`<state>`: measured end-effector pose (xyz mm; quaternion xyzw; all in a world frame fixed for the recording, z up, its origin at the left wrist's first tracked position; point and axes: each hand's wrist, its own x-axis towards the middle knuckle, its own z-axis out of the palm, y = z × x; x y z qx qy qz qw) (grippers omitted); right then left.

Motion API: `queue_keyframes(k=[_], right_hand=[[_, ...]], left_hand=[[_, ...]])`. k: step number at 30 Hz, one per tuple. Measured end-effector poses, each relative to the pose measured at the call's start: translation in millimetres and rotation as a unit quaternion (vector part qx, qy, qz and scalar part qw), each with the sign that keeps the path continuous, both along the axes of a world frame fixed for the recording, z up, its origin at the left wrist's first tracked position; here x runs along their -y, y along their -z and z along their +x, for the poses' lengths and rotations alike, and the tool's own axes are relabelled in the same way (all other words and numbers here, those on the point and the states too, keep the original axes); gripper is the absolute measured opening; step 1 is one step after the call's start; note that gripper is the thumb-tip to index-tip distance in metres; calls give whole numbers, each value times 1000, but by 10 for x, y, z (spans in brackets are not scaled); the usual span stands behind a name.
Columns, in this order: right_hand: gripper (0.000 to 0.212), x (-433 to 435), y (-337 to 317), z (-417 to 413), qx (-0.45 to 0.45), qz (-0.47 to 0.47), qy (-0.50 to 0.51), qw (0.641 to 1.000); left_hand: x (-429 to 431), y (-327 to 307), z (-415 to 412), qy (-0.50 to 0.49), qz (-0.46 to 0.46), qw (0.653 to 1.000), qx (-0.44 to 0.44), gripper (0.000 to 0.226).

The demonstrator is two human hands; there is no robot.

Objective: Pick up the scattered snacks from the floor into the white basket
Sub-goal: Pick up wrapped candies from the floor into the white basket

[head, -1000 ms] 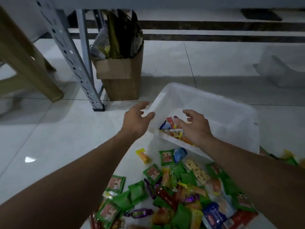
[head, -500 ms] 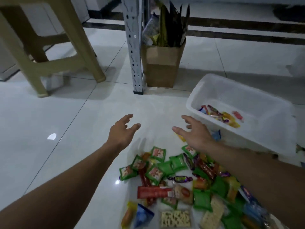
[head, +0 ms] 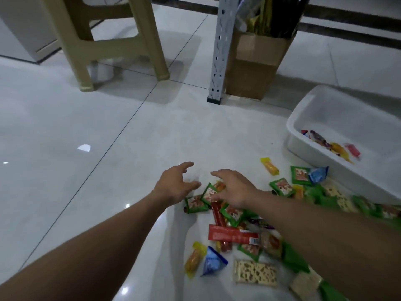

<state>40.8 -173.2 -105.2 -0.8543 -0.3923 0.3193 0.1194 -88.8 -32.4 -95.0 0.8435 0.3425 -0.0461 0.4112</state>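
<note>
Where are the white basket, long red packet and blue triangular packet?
white basket [head: 358,175]: head view, near outer wall.
long red packet [head: 233,234]: head view, its middle.
blue triangular packet [head: 212,261]: head view, its middle.

Looked forward and steeply down from head height, one wide view alone; hung close over left hand [head: 173,185] and right hand [head: 234,189]; took in tiled floor [head: 65,127], scattered snacks [head: 233,234] below, white basket [head: 358,179] at right edge.

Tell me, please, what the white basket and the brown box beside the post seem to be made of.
White basket: probably plastic, smooth, with moulded rounded corners. Brown box: cardboard by its look, matte, with a folded flap.
</note>
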Motion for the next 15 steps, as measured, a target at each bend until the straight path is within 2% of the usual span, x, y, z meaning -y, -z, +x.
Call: queue_keyframes(k=[5,10,15], right_hand=[[77,-123,94,-52,37,-70,-64,995],[66,-192,101,-8,43,-61,-53,996],[51,-186,103,27,6,-58,-2,998]], left_hand=[[44,254,-101,90,38,992,-84,69],[84,439,-77,93,51,991,-81,60],[95,506,-21,93,10,992,-83,48]])
